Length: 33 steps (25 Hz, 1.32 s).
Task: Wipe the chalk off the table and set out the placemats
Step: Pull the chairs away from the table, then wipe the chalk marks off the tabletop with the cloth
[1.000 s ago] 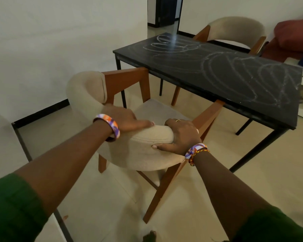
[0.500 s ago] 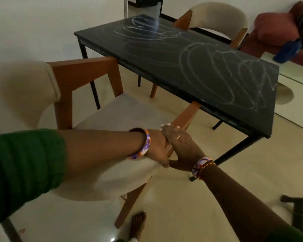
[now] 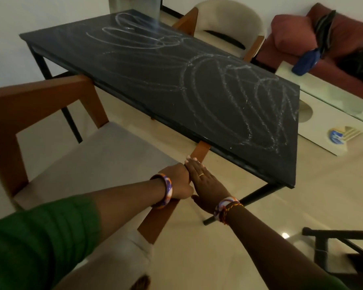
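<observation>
At the near long edge of the table, both hands meet on the right wooden arm of a chair; the left hand is curled round that arm, gripping it; the right hand lies over it just beside the left, fingers fairly straight and pressed along the wood, tips bending over the top edge; the two hands touch. The front tip of the arm sits just under the table edge, so the chair is drawn up close to the table, seat facing it.

The chalk is untouched: loops and scrawls cover the dark top from the far left corner to the near right end. No cloth and no placemats are plain in view; what lies on the white ledge to the right is too blurred to name. A second chair stands at the far side.

The step in hand seems to be preparation, shifting the chair to get free reach of the top; wiping is not yet begun. Next, I judge, the hands must let go of the arm; a cloth has to be found and fetched; then firm, overlapping strokes across the whole top, as the marks spread widely; placemats come only after that.
</observation>
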Each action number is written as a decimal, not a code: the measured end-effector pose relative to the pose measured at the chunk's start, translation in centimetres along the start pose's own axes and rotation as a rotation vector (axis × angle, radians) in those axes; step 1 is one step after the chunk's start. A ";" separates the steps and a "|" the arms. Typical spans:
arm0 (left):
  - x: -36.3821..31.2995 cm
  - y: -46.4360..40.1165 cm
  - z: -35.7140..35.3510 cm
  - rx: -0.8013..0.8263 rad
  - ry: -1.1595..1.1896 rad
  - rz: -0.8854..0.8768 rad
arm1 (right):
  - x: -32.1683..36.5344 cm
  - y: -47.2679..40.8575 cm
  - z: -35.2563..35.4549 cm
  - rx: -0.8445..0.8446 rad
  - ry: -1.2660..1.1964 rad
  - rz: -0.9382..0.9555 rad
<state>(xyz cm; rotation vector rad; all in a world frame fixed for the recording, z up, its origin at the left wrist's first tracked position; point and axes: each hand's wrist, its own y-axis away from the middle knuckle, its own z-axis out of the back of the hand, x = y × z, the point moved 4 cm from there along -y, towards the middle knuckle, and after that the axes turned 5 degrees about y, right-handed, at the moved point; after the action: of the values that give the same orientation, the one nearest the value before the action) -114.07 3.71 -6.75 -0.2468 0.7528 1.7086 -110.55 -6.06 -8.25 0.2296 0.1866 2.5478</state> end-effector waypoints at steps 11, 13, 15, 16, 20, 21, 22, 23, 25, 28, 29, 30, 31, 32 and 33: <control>-9.2 -2.6 1.1 -0.080 -0.510 -0.255 | -8.0 2.9 5.0 -0.061 -0.300 -0.021; -15.5 -4.6 0.4 -0.031 -0.488 -0.374 | -13.5 6.5 6.7 -0.155 -0.355 -0.067; -22.3 -7.2 -1.6 0.009 -0.487 -0.485 | -19.7 11.0 8.1 -0.257 -0.377 -0.151; -26.0 -8.9 -3.2 0.037 -0.473 -0.532 | -23.2 13.7 8.4 -0.271 -0.358 -0.216; -37.6 -14.2 -12.2 0.203 -0.494 -0.677 | -35.1 23.8 6.5 -0.221 -0.304 -0.465; -40.3 -15.2 -14.8 0.249 -0.517 -0.710 | -37.8 26.4 5.4 -0.199 -0.313 -0.518; -42.6 -16.1 -17.1 0.292 -0.533 -0.732 | -39.8 28.8 4.5 -0.182 -0.325 -0.558; -44.5 -16.8 -19.1 0.331 -0.536 -0.751 | -41.6 30.8 3.6 -0.165 -0.348 -0.597; -47.9 -18.2 -22.7 0.401 -0.551 -0.770 | -44.7 34.5 2.2 -0.134 -0.388 -0.674; -52.3 -20.7 -27.6 0.496 -0.591 -0.772 | -49.4 39.2 0.6 -0.110 -0.422 -0.769; -53.7 -21.6 -29.1 0.518 -0.601 -0.774 | -51.0 40.5 0.0 -0.104 -0.444 -0.800; -54.9 -22.6 -30.4 0.532 -0.609 -0.776 | -52.7 41.7 -0.5 -0.097 -0.464 -0.825; -56.4 -23.8 -31.9 0.549 -0.618 -0.778 | -54.8 43.2 -1.3 -0.090 -0.482 -0.855; -57.8 -25.0 -33.3 0.566 -0.627 -0.775 | -56.8 44.6 -2.0 -0.091 -0.495 -0.884; -59.1 -26.4 -34.8 0.590 -0.639 -0.768 | -58.9 46.0 -2.9 -0.097 -0.511 -0.918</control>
<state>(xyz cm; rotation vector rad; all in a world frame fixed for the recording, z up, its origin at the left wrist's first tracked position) -80.47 -61.50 -11.02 0.3730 0.5381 0.7113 -86.96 -77.04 -10.03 0.5884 -0.0345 1.5255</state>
